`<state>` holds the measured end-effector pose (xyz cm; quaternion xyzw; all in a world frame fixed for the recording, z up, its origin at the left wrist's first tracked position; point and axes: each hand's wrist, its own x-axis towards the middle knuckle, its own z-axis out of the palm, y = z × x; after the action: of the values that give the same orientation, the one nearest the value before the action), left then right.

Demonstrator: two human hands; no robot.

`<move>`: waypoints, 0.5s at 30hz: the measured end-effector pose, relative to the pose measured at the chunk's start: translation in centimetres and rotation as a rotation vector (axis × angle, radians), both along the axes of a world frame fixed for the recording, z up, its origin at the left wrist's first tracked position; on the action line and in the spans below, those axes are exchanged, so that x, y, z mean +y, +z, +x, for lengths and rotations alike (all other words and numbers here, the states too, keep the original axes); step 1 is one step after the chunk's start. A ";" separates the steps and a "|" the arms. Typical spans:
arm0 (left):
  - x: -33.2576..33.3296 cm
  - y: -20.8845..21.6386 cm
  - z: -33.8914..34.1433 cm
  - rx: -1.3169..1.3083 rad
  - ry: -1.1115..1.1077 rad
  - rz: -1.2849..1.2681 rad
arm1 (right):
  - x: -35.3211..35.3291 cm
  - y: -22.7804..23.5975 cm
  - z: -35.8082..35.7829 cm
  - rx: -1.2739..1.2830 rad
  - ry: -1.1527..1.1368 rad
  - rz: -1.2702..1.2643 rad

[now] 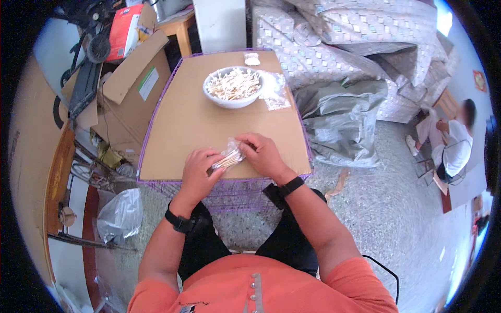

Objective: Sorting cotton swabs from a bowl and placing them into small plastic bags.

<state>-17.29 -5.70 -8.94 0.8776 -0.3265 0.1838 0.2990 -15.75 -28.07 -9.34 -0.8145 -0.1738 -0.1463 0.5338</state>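
Observation:
Near the front edge of the cardboard-topped table lies a small clear plastic bag of cotton swabs [228, 158], the sticks slanting up to the right. My left hand [200, 169] grips its lower left end between thumb and fingers. At the bag's upper right end, my right hand [261, 154] pinches the loose plastic. Farther back, a white bowl [233, 103] is heaped with loose cotton swabs [235, 83]. Beside the bowl on the right are clear plastic bags [275, 93] lying flat. A small white clump [252, 59] rests near the far edge.
The cardboard tabletop [177, 120] sits on a purple wire frame [240, 195]. Cardboard boxes [133, 86] stand to the left. A grey sack [339, 122] and a patterned covered pile [349, 52] are at the right. Another person [456, 138] sits at far right.

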 end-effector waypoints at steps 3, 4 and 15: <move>-0.2 0.3 -0.3 0.009 0.011 -0.022 | -0.2 0.1 -0.2 -0.004 -0.005 0.014; -0.2 0.3 -0.3 0.045 0.028 -0.032 | -0.2 0.2 -0.2 -0.019 -0.007 0.025; 3.2 0.0 4.7 0.100 0.204 -0.154 | -0.1 -0.1 -0.1 0.000 -0.002 0.031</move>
<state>-12.61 -2.46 -8.90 0.8889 -0.2050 0.1939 0.3609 -15.81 -28.21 -9.47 -0.8064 -0.1708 -0.1496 0.5461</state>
